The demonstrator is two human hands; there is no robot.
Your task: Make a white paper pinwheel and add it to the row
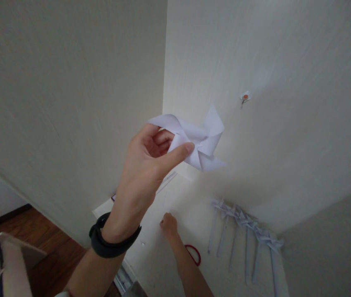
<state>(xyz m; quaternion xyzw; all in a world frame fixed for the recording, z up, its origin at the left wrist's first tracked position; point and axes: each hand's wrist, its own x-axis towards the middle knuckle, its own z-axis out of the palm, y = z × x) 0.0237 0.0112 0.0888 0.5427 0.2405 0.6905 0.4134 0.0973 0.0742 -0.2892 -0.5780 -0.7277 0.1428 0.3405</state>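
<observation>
A white paper pinwheel [204, 134] with curled blades is held up in front of the wall corner. My left hand [150, 161], with a dark band on its wrist, pinches it between the thumb on the front and the fingers behind. Lower down, over the white tabletop [153, 264], my right hand [169, 225] is closed, its fingers curled; whatever may be inside it is hidden. Close to the right forearm lies a red loop [194, 255], seemingly a scissors handle, partly covered by the arm.
Several white pinwheels [246, 222] on paper sticks lie in a row at the table's right. Thin sticks [167, 181] lie at the back behind my left wrist. Walls close in the table at the back and sides. A small hook [245, 97] is on the wall.
</observation>
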